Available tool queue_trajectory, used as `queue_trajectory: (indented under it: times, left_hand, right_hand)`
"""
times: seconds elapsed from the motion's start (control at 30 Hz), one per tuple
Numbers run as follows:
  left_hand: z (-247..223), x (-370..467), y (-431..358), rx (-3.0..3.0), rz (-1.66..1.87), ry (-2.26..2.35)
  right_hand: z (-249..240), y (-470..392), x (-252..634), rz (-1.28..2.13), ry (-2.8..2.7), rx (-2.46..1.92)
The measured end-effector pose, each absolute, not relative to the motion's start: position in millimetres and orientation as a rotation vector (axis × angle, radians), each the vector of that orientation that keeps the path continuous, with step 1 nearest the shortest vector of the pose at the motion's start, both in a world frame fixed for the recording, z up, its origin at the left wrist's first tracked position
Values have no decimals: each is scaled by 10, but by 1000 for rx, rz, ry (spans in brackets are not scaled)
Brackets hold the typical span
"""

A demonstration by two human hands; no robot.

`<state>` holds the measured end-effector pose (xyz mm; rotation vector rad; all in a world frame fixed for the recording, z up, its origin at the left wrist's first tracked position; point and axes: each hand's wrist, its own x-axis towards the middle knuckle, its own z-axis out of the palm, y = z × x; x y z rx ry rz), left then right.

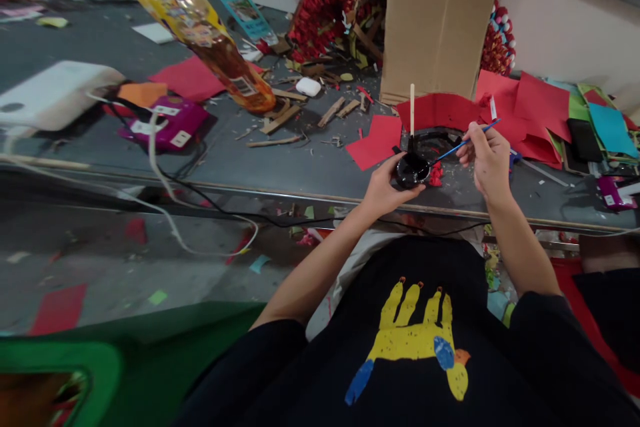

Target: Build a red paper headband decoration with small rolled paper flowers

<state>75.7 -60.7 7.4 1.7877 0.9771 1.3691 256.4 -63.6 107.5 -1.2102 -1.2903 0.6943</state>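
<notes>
Left hand (384, 188): fingers curled around a small, round, glossy black pot (412, 175), held at the front part of the dark grey tabletop (310, 163); whether its base touches down, I cannot tell. A slender, pale wooden stick (412, 107) rises at the pot's far rim. Right hand (489, 160): pinches a thin blue rod (465, 143), lower end at the pot's right rim. Just beyond the pot, a flat red paper sheet (379, 140); farther back, an upright brown cardboard panel (440, 27). Well to the left, a clear plastic bottle holding amber liquid (225, 57)
</notes>
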Motion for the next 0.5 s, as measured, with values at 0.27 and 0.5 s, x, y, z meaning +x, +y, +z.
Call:
queue_trajectory:
  times: [0.27,0.5]
  left_hand:
    - [108,772,-588,1733,1373,960]
    - [122,773,-588,1729,1380,944]
  right_hand:
    - [1118,-669,2612,420,-1446,-1138]
    - [1333,-823,2531,294,-1500,-1106]
